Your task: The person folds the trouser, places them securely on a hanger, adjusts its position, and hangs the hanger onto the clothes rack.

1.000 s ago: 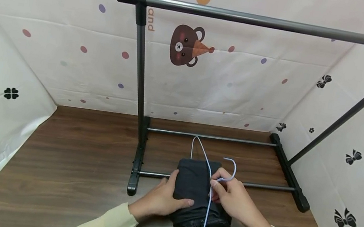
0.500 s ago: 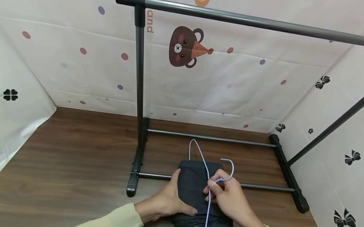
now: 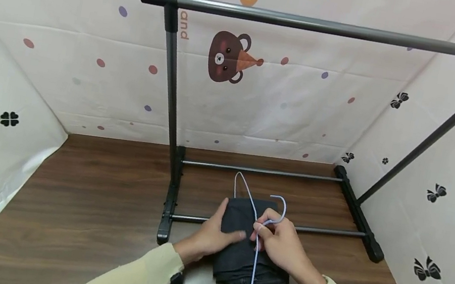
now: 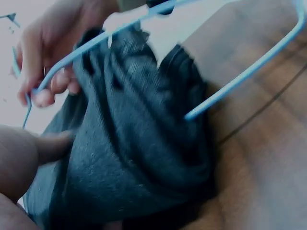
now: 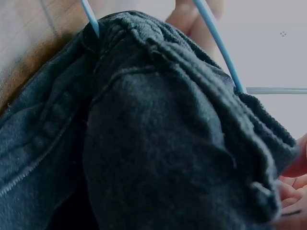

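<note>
Dark folded jeans (image 3: 238, 214) hang over a pale blue wire hanger (image 3: 252, 279), which passes through the fold. My left hand (image 3: 212, 234) grips the jeans by their left edge, its thumb lying across the front. Near the base of the hook, my right hand (image 3: 282, 246) pinches the hanger's neck; the hook curves up above the fingers. In the left wrist view, the hanger wire comes out of the jeans (image 4: 129, 143) at the right and bends round. The right wrist view is mostly filled by the bunched, seamed jeans (image 5: 158, 129).
A black clothes rack stands ahead, its top bar (image 3: 341, 29) running across the view. Its low rails (image 3: 259, 171) and feet (image 3: 166, 224) rest on the brown wood-look floor (image 3: 84, 213). White printed sheets (image 3: 106, 26) enclose the back and sides.
Both hands, the jeans and the hanger have shifted slightly left in the head view. My left thumb has slid higher on the front of the jeans. The right hand keeps its pinch.
</note>
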{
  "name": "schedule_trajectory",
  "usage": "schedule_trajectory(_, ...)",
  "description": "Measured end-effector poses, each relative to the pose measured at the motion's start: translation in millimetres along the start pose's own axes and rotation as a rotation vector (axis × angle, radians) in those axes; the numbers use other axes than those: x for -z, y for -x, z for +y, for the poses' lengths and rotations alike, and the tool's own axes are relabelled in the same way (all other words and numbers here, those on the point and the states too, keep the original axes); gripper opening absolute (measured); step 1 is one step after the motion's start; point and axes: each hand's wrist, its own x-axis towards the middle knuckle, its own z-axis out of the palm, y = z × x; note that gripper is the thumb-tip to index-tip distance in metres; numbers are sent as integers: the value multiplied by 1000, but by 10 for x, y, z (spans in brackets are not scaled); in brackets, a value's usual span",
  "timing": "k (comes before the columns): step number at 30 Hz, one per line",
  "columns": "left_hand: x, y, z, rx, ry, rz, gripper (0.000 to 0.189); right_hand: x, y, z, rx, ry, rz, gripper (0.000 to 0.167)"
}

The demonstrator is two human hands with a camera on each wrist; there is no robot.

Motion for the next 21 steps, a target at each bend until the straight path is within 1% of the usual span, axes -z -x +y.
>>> schedule_trajectory(3, 60, -80, 29, 25, -54, 34, 84, -10, 1, -5, -2, 0, -3, 14)
schedule_trajectory(5, 86, -109, 38, 32, -57, 32, 81, -18, 3, -2, -2, 1, 9, 14)
schedule_trajectory(6, 88, -112, 37, 33, -41, 19, 84, -22, 4, 0, -1, 2, 16, 14)
schedule_trajectory(8, 71, -90, 9, 26, 3, -8, 99, -40, -1, 9, 2, 6, 25, 14)
schedule_trajectory(10, 23, -42, -18, 20, 57, -35, 118, -55, -7, 13, 13, 17, 34, 15)
schedule_trajectory(12, -42, 4, -33, -1, 106, -43, 131, -63, -14, 10, 37, 28, 42, 16)
schedule_trajectory(15, -134, 40, -30, -24, 110, -16, 139, -76, -20, -11, 83, 44, 48, 18)
schedule_trajectory(17, -182, 48, -25, -29, 103, 15, 141, -84, -21, -40, 122, 48, 38, 18)
schedule_trajectory(21, -232, 55, -21, -9, 98, 80, 145, -105, -34, -135, 204, 52, 4, 19)
